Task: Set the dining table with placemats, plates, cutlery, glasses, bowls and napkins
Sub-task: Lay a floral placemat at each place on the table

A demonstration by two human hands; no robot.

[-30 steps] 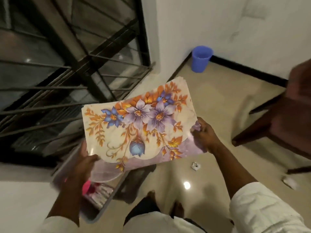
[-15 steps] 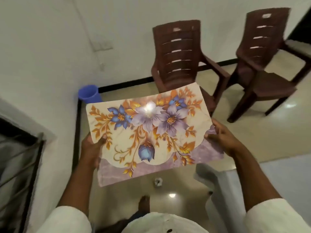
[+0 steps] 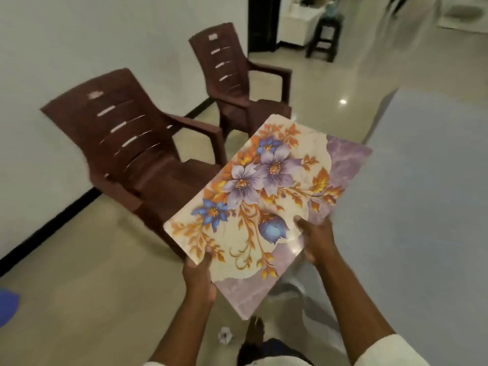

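Spanning right, I see grey table (image 3: 427, 207); two brown chairs (image 3: 137, 154) left; both hands' fingers pinching floral placemat (image 3: 266, 196).

Placemat (image 3: 266, 199) between two chairs (image 3: 137, 154) left, table (image 3: 427, 207) right

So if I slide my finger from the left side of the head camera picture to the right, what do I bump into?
Blue plastic bucket edge → nearer dark brown plastic armchair → flowery cream and purple placemat held in both hands → pale grey-blue tabletop.
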